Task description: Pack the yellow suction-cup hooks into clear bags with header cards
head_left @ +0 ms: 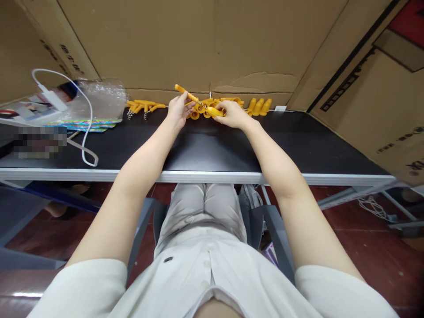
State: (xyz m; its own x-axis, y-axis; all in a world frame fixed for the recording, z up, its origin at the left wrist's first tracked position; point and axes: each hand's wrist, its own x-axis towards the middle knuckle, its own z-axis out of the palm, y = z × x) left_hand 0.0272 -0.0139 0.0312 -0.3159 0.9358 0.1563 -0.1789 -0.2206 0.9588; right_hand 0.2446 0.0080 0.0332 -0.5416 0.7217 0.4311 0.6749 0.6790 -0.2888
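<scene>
Near the back of the black table, my left hand (179, 109) grips a yellow corkscrew (187, 93) by its handle. The metal spiral (202, 105) points right and down toward my right hand (233, 114). Pinched in that hand is a yellow plastic sleeve (214, 111), its end close to the spiral tip; I cannot tell whether the two touch. Several more yellow sleeves (194, 115) lie behind and between my hands. To the left lies a group of yellow corkscrews (142, 106) with bare spirals. Several yellow sleeves (260, 107) stand upright on the right.
Cardboard panels (212, 44) wall the table's back and sides. On the left are a clear plastic bag (99, 99), colourful packaging (89, 126), a white cable (90, 110) and a white adapter (56, 100). A metal edge (212, 177) runs along the front of the black table (212, 152).
</scene>
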